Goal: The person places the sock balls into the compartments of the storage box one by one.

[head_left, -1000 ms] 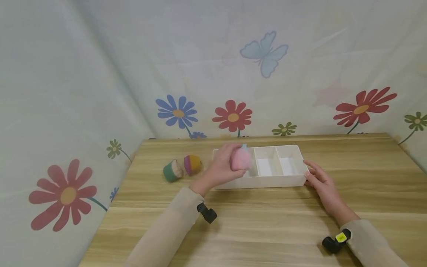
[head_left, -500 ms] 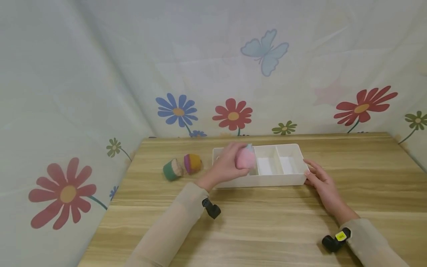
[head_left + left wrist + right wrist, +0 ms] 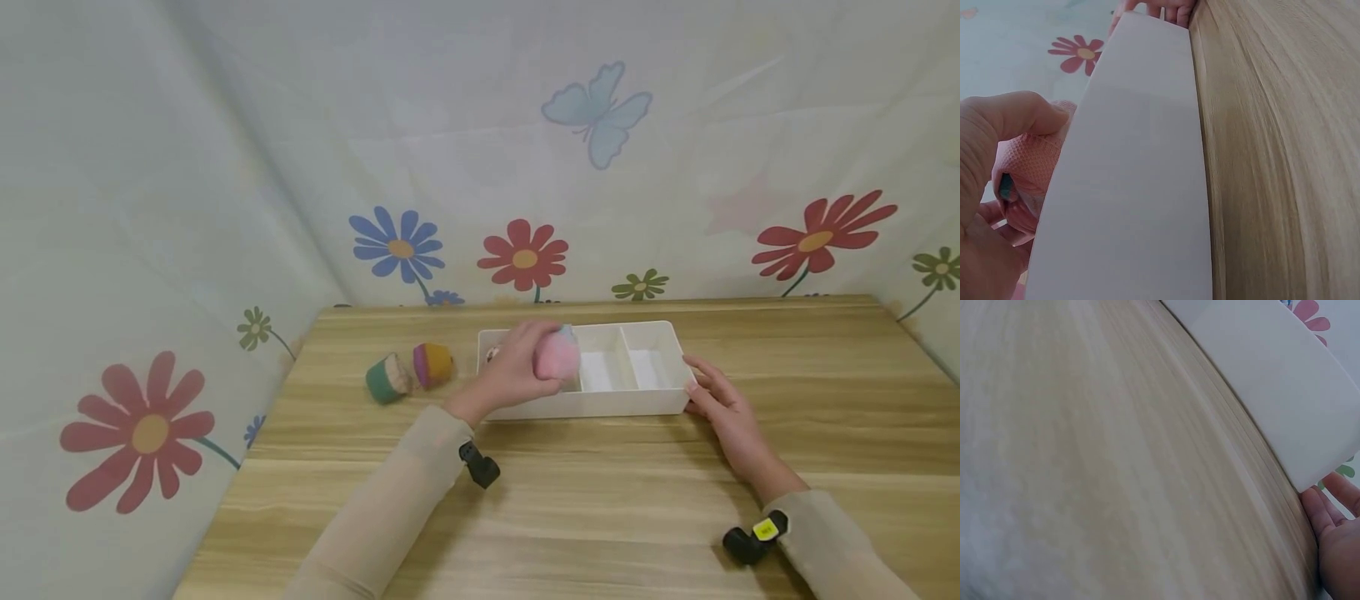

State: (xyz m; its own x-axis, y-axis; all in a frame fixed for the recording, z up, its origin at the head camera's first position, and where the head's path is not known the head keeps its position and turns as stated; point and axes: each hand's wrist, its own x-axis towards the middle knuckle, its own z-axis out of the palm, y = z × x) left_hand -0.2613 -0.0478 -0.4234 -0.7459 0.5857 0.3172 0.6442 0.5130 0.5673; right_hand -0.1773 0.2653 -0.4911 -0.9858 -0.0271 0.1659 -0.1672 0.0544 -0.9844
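Observation:
A pink, round soft-looking object with a light blue top is held by the left hand over the left part of a white divided box. In the left wrist view, the left hand has thumb and fingers around the pink object, beside the box wall. The right hand touches the box's right end. In the right wrist view, the right hand's fingers rest at the box corner. Part of a small item shows in the leftmost compartment.
Left of the box, a green and cream cupcake-shaped object and a purple and yellow one lie on the wooden table. A flower-printed curtain stands behind the table and along its left side.
The left hand has moved slightly right with the pink object, uncovering part of the item in the leftmost compartment. The right hand stays at the box's end.

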